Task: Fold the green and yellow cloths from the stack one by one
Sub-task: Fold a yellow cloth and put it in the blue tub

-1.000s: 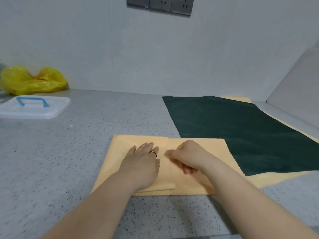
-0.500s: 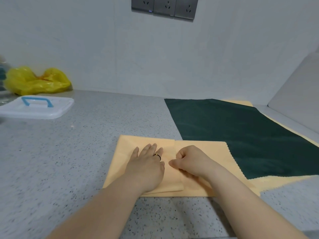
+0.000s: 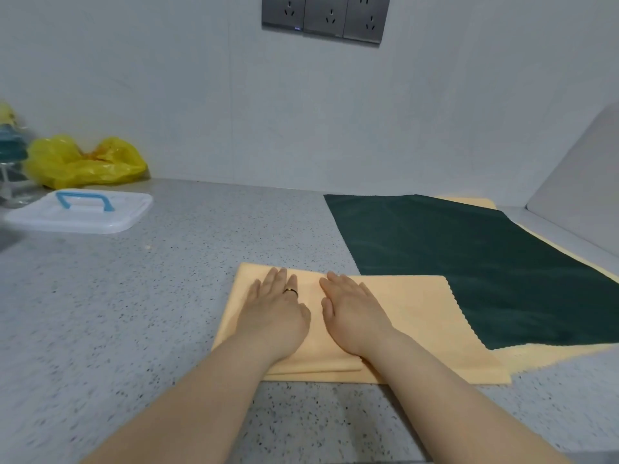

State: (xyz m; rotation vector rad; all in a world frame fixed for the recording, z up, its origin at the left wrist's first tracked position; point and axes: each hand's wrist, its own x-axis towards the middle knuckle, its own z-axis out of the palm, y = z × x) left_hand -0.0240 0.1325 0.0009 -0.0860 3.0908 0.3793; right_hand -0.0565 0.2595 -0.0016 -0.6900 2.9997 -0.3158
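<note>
Pale yellow, the thin rectangular cloth with the zigzag-cut edge (image 3: pixel 418 316) is lying by the front edge of the grey speckled stone worktop (image 3: pixel 134 313). Its left part is doubled over into a thicker layer.

In the head view, the only one, the change is in the right hand (image 3: pixel 355 316). Half a second ago it was curled into a loose fist at the edge of the folded flap. Now its fingers are lying straight and released, flat on the doubled layer. The left hand (image 3: pixel 274 309), wearing a dark ring (image 3: pixel 290 291), is staying as it was, fingers straight and pressing just beside the right, grasping nothing.

To my eye the flap has been let go and both palms are smoothing the fold down. The single-layer right part is still sticking out, so a further fold is probably due.

Toward the right back corner the stack is waiting. A large dark green flat cloth (image 3: pixel 469 262) is resting on another yellow cloth (image 3: pixel 536 358), whose border is showing at the stack's near and far edges. The cloth in hand is overlapping the stack's near left corner. The green one is lying fully spread, so I judge that much of the task remains.

Near the left back corner a white plastic lid with a blue handle (image 3: pixel 80 212) and a crumpled yellow plastic bag (image 3: pixel 83 162) are sitting unchanged.
</note>
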